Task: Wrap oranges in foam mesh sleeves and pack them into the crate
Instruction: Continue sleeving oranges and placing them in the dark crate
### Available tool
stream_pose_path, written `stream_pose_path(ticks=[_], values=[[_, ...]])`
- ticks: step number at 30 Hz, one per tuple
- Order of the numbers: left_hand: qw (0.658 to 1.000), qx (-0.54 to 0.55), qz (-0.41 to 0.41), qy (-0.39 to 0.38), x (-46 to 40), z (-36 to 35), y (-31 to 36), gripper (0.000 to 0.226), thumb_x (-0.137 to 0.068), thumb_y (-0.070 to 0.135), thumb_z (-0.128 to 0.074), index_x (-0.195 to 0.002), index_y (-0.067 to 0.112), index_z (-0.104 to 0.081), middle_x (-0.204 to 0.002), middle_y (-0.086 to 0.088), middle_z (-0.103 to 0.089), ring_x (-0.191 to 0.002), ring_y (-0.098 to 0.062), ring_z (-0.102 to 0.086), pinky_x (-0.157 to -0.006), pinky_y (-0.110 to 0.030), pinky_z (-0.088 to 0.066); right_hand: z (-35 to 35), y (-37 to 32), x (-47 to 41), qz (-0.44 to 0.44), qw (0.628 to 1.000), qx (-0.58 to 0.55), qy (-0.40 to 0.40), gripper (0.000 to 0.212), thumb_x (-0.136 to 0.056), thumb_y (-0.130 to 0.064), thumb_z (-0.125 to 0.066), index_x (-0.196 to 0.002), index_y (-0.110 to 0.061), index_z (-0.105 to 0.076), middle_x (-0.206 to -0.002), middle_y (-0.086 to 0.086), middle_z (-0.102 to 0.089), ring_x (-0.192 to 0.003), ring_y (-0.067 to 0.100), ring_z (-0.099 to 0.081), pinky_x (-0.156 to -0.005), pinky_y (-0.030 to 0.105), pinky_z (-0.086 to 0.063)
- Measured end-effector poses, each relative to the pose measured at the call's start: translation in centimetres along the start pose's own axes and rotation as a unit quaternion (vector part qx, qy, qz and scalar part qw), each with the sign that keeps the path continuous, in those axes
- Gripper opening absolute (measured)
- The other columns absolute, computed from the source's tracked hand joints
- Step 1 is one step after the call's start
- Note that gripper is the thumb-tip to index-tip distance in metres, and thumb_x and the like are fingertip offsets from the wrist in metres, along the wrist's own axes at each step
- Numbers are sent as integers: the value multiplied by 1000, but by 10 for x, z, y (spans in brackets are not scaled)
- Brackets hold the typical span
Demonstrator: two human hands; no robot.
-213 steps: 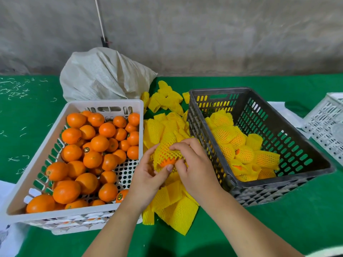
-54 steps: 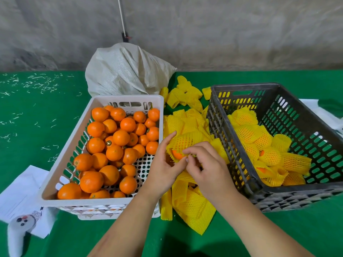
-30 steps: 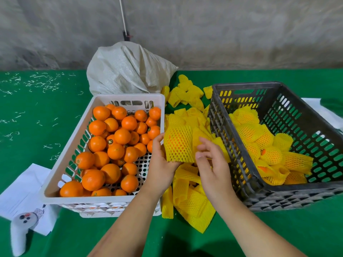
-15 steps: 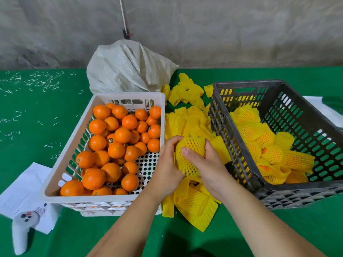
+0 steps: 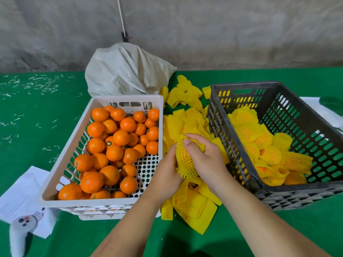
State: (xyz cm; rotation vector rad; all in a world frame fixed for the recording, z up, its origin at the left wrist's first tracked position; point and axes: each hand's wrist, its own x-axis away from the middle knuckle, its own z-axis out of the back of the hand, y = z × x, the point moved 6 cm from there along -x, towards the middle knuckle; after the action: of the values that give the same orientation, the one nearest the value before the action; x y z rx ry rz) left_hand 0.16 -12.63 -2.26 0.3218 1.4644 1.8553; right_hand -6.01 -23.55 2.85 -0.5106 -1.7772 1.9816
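I hold one orange (image 5: 187, 154) in both my hands, over the pile of yellow foam sleeves (image 5: 193, 203) on the green table (image 5: 37, 112). The orange sits inside a yellow foam sleeve (image 5: 185, 164), and only small bits of orange peek through the net. My left hand (image 5: 167, 175) cups the sleeve from the left side, with its fingers curled behind it. My right hand (image 5: 207, 160) grips the sleeve from the top and the right, with the thumb pressed on the top of it. The loose end of the sleeve hangs down between my two wrists.

On my left is a white basket (image 5: 55, 197) full of bare oranges (image 5: 111, 145). It stands just beside the pile of sleeves. On my right is a dark crate (image 5: 222, 115) with wrapped oranges (image 5: 259, 141) lying in it, mostly along its left side and the near end. The crate touches the pile of sleeves too. My hands are between the basket and the crate, close to the crate's left wall.

Behind the basket sits a big pale sack (image 5: 126, 71) against the grey wall (image 5: 222, 30). A thin white stick (image 5: 121, 17) leans up the wall behind it. Near my left arm some white paper (image 5: 24, 193) lies on the table, and a white controller (image 5: 18, 236) lies partly on it. Small white scraps (image 5: 31, 84) are scattered on the far left of the table.
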Motion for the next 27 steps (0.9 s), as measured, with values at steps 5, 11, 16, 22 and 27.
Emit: stream_pose_path(ticks=[5,11,16,22,27], values=[[1000,-14,10,-14,-1,-3,-5,87,-94,22,-80,-162,36,-28,-148,19,-56,-132,-4,-59,-107,-37,-53,4,-2,2,-15,999,-39,29,15,-102,-35,-60,-100,-38,-75,-101,-20,-75,-100,-3,-68,-98,34,-56],[1000,8,1,-1,-2,-1,-5,81,-94,20,-77,-160,34,-33,-150,17,-55,-138,-8,-55,-110,-29,-49,0,-13,5,24,998,-42,39,16,-97,-35,-67,-107,-26,-75,-101,-8,-76,-98,8,-70,-93,44,-58],[1000,10,-8,23,0,2,-7,70,-95,11,-74,-154,32,-42,-142,19,-61,-131,-6,-60,-102,-23,-52,-1,-12,3,40,995,93,-19,45,-95,-45,-68,-137,-32,-63,-127,-24,-56,-112,-19,-49,-102,18,-43],[1000,-9,3,19,0,4,-4,76,-89,21,-82,-149,44,-41,-135,30,-60,-123,3,-61,-96,-19,-53,4,-26,-2,129,983,125,-25,22,-101,-22,-63,-117,-15,-77,-112,-13,-72,-108,-7,-64,-95,12,-46],[1000,2,24,10,1,2,-3,68,-91,30,-82,-148,37,-46,-130,22,-66,-117,-2,-66,-95,-30,-58,8,-38,-5,227,921,313,-36,22,-101,-27,-62,-103,-9,-75,-100,3,-69,-98,22,-61,-86,39,-51]])
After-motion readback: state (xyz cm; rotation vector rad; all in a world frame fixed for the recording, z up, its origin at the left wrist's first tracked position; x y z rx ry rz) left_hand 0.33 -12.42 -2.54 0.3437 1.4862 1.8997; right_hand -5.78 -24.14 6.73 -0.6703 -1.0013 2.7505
